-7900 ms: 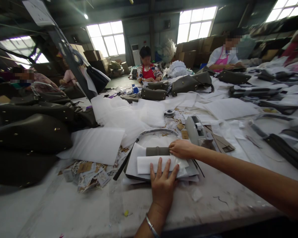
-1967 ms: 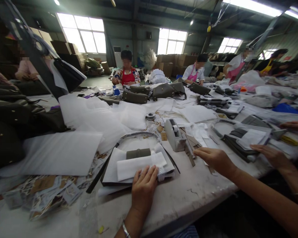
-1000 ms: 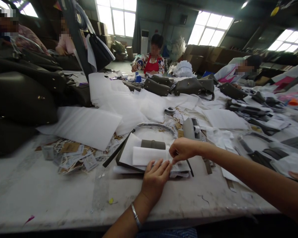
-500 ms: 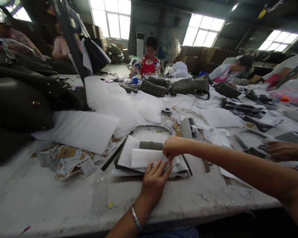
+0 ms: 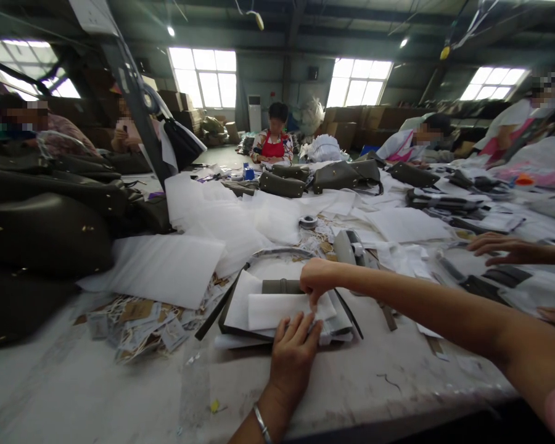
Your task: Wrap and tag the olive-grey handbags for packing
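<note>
Looking down from your head, you see the white foam strip (image 5: 269, 312) lying on the dark bag (image 5: 223, 321) on the table (image 5: 240, 394) in front of you, its long side running left to right, with a dark band (image 5: 277, 287) just past its far edge. Your left hand (image 5: 296, 353) rests flat at the near edge, fingers out and not closed on anything, while your right hand (image 5: 315, 282) points bent fingers down at the strip's right half, and I cannot tell if they pinch anything. Both hands are closer to its right end.
</note>
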A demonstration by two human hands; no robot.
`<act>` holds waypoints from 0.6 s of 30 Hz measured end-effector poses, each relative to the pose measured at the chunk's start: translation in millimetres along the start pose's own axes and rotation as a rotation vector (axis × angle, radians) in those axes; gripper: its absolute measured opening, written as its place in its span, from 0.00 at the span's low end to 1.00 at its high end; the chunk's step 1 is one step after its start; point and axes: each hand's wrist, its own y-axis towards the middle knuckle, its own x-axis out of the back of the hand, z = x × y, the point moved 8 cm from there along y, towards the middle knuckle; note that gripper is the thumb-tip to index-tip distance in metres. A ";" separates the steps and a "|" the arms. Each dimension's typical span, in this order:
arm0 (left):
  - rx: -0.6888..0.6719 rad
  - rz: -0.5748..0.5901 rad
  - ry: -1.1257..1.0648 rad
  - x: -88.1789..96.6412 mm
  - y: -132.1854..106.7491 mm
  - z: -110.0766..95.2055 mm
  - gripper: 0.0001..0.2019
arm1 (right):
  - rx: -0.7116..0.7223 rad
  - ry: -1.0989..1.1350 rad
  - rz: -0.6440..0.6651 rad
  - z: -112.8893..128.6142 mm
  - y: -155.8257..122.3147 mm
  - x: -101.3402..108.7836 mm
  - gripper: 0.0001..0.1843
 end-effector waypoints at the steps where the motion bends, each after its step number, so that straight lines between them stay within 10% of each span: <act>1: -0.004 -0.011 0.001 0.5 0.3 0.0 0.13 | -0.023 0.012 -0.019 -5.7 0.5 0.2 0.20; 11: -0.029 -0.057 0.058 1.0 1.2 1.3 0.13 | -0.324 0.256 -0.263 -65.7 -15.4 1.7 0.15; 18: -0.125 -0.247 0.059 -9.1 -9.7 4.5 0.15 | -0.305 0.483 -0.253 -18.1 -38.8 -41.6 0.53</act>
